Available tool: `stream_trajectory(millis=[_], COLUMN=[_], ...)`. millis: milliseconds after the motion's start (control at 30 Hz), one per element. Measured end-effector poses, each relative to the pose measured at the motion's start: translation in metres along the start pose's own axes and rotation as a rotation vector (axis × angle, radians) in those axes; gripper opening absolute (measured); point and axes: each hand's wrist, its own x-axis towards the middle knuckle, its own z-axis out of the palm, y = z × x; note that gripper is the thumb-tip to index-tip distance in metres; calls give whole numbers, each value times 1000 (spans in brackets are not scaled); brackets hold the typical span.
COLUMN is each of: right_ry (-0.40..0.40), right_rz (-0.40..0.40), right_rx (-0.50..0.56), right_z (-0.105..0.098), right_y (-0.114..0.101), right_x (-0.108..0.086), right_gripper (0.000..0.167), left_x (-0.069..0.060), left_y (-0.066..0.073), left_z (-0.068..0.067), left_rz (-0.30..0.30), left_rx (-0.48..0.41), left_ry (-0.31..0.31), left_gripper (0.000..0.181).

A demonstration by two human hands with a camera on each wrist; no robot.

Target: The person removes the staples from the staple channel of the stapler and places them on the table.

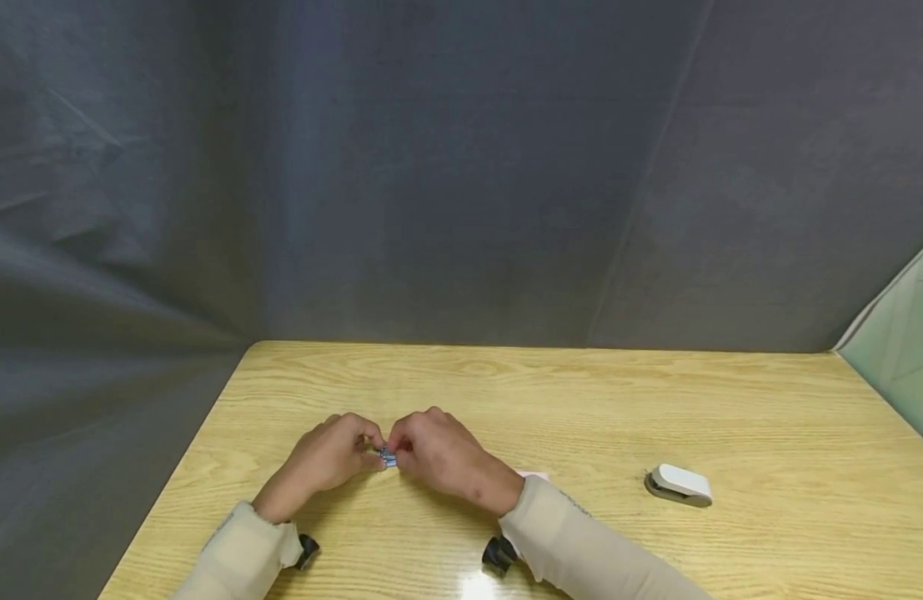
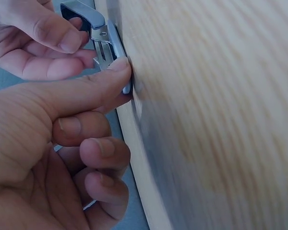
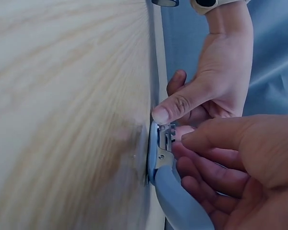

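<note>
A dark grey, creased curtain [image 1: 461,183] backs a pale yellow, wood-grained counter [image 1: 769,417]. Left of centre, the person's two grips meet over one thing. The right grip [image 1: 442,454] has its fingers curled at the open metal; I cannot tell whether its tips pinch anything. The left grip [image 1: 329,454] pinches the end of a light blue stapler with a glossy casing [image 3: 175,194], held low at the counter, lid swung back. A white-and-grey oblong object [image 1: 680,483] lies well apart, to the right. The stapler should be light and stiff, its casing a little slippery, the hinge loose; hold the base end and keep fingertips off the edges of the narrow silvery metal magazine [image 3: 165,143].
</note>
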Motion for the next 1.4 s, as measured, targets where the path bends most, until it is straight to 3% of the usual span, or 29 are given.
stream_trajectory(millis=[633, 1400], right_ry=[71, 99], right_rz=[-72, -87], right_rx=[-152, -103], right_z=[8, 8], right_y=[1, 5], right_x=[7, 8], right_gripper=[7, 9], left_x=[3, 3], left_y=[-1, -2], left_z=[-1, -2], left_rz=[47, 53], left_rx=[-9, -26], left_ry=[-8, -16], left_gripper=[16, 15])
